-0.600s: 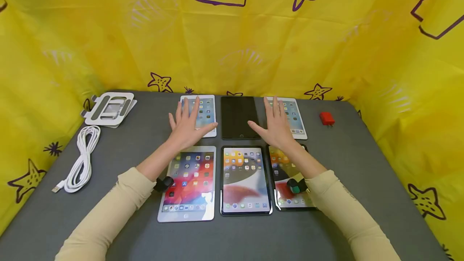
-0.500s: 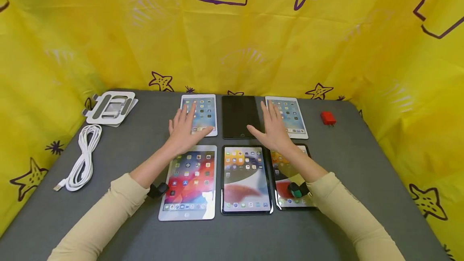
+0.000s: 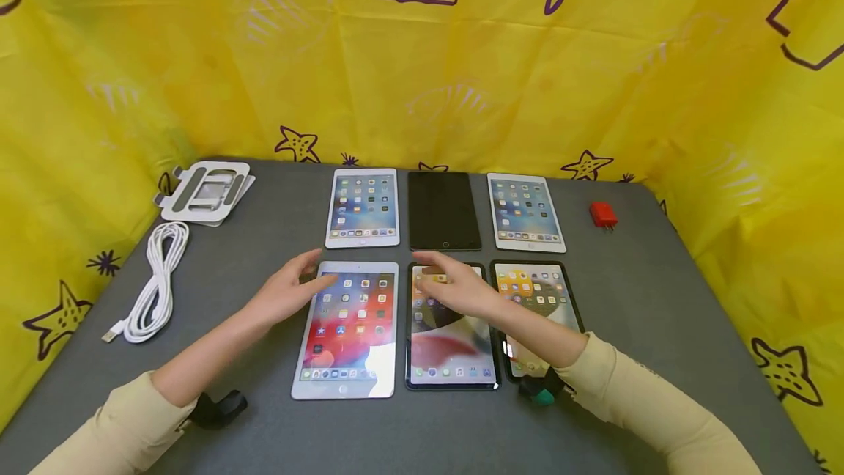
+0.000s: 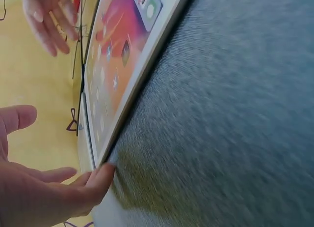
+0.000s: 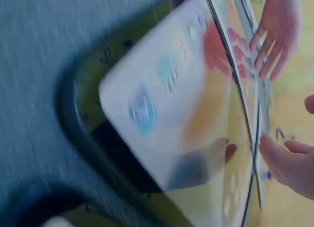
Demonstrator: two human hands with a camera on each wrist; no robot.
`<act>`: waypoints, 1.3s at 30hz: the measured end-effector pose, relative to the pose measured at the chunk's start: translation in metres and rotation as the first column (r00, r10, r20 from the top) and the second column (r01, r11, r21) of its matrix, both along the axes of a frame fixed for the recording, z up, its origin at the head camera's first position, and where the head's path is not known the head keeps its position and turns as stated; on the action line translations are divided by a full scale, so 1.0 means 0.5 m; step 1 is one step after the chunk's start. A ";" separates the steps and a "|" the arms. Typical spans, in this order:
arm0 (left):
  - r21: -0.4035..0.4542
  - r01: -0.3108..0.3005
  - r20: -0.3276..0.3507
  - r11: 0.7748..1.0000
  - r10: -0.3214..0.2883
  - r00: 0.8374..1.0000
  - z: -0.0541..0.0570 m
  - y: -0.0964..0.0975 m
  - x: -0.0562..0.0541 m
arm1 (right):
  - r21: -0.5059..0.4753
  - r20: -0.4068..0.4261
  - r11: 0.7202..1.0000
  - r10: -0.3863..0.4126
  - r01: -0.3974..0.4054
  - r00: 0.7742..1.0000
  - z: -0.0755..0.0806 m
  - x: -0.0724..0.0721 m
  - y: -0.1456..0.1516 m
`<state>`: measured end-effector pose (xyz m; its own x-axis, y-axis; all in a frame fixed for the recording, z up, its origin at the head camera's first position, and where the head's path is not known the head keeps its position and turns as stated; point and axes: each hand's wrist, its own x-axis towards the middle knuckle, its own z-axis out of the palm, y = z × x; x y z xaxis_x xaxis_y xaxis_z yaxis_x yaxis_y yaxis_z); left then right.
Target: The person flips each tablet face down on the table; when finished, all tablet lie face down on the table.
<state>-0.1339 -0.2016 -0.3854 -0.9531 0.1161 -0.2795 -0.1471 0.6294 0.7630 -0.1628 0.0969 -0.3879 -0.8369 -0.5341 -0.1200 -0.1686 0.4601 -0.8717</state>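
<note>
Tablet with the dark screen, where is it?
In the head view, the dark tablet lies in the middle of the far row, between two white tablets, just beyond the right hand.

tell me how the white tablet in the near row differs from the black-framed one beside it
The white tablet has a pale border and a round home button; the black-framed tablet has a dark border and no button showing. The white tablet's wallpaper is red and blue; the black-framed tablet's is paler with a red patch. Both lie screen up, lit, showing app icons.
</note>
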 end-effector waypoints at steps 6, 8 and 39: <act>0.189 -0.008 0.199 0.982 -0.030 0.980 0.007 -0.036 0.029 | -0.165 0.305 0.986 0.081 -0.031 0.949 -0.003 0.039 -0.032; 0.265 -0.014 0.252 0.964 -0.055 0.966 0.007 -0.045 0.035 | -0.237 0.415 0.972 0.100 0.001 0.904 -0.002 0.050 -0.039; 0.484 -0.232 0.401 0.844 0.022 0.916 0.003 -0.057 0.028 | -0.303 0.629 0.949 0.129 0.089 0.767 0.007 0.087 -0.089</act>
